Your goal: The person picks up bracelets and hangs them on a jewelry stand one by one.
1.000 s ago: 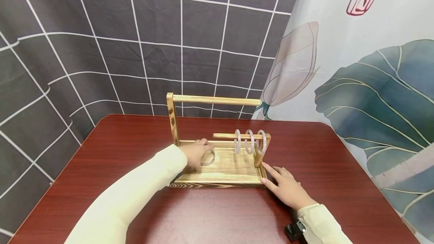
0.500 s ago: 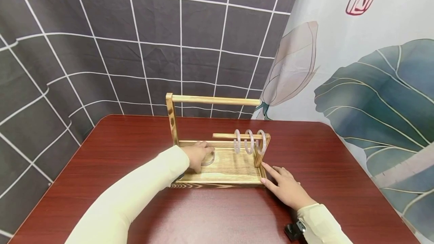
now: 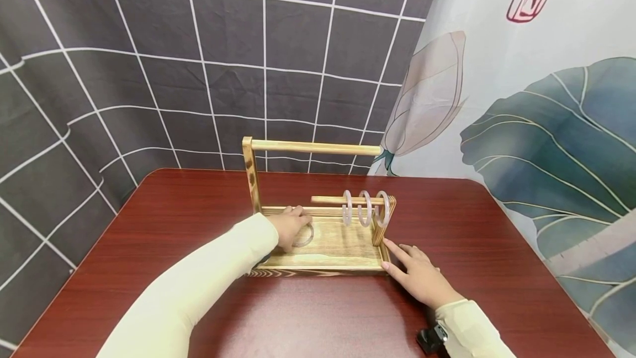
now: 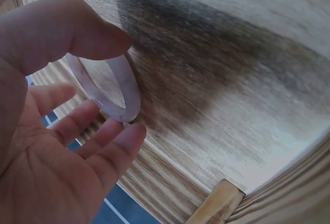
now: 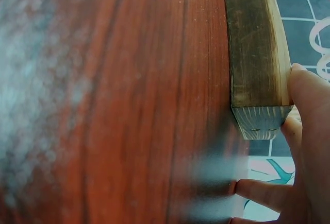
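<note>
In the head view my left hand (image 3: 290,228) reaches into a wooden tray stand (image 3: 328,271) at its left part. Thumb and fingers there curl around a pale lilac bangle (image 4: 130,92), the thumb across its upper side and fingertips at its lower edge. Part of that bangle is hidden by the hand. Three similar bangles (image 3: 366,214) hang on the lower rod (image 3: 325,199), near the right post (image 3: 381,230). My right hand (image 3: 416,272) rests at the tray's right end. Its fingers are extended, thumb and index finger touching the wood (image 5: 260,64).
A taller post (image 3: 251,178) on the left carries a long upper rod (image 3: 318,147) above the tray. The stand sits on a dark red table (image 3: 199,198). Behind hangs a grey grid curtain (image 3: 223,87), with a leaf-print curtain (image 3: 541,120) on the right.
My left hand has settled slightly around the bangle in the tray, and the bangle has shifted a little leftward. My right hand stays in place.
</note>
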